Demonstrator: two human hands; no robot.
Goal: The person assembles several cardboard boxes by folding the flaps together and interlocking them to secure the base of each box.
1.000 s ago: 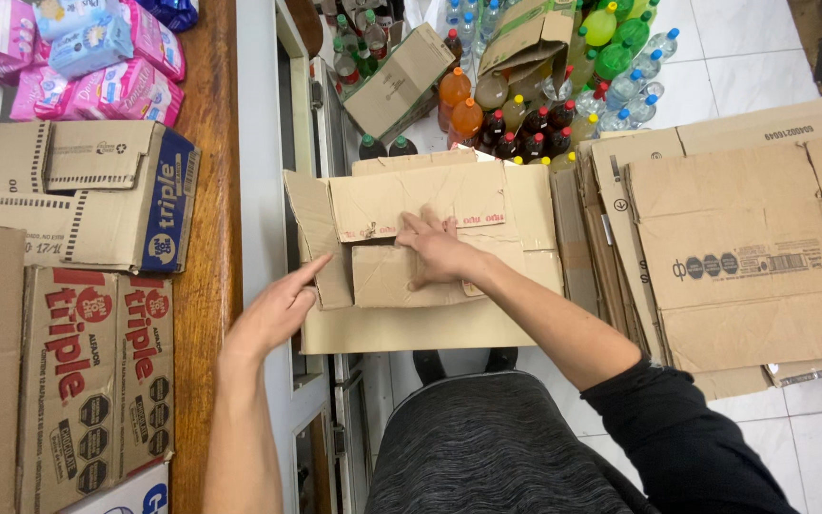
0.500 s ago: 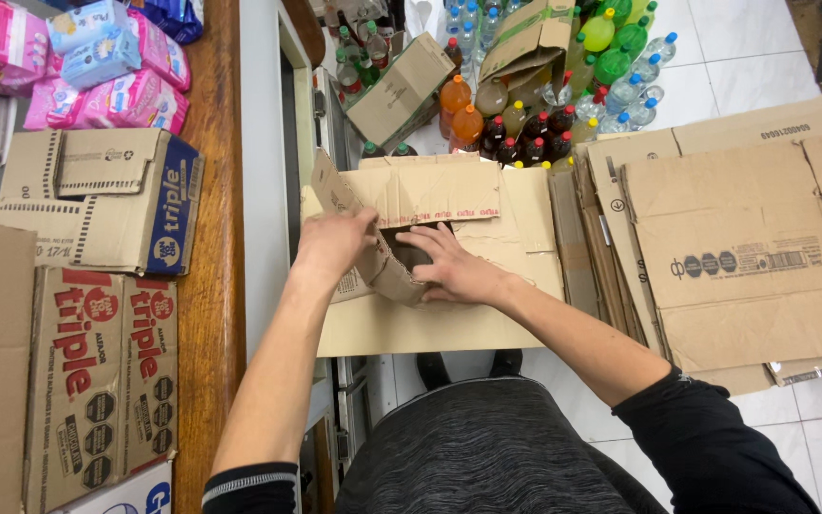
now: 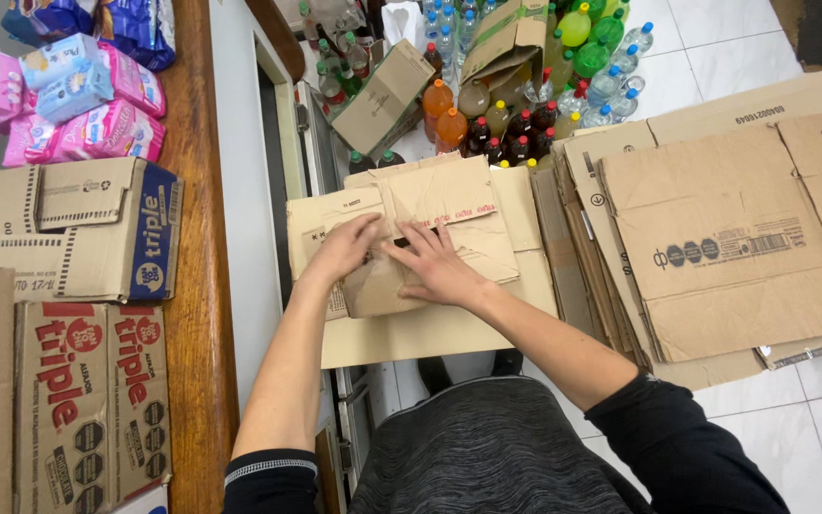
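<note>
Your left hand (image 3: 346,246) and right hand (image 3: 435,264) lie flat, fingers spread, side by side on a creased, flattened brown cardboard box (image 3: 430,257), pressing its folded flap down. The box is plain and worn, with a faint red print along one panel, its flaps splayed unevenly. It rests in front of you, just beside a stack of flattened brown cartons (image 3: 725,238) on the white tiled floor (image 3: 811,419). Bottles of orange and dark drink (image 3: 487,119) stand beyond it.

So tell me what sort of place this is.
Probably a small shop's stockroom or back counter. Crowded drink bottles stand on the floor, flattened cardboard boxes are stacked beside them, and pink wrapped packs sit on a wooden counter. Both hands press on folded cardboard.
</note>
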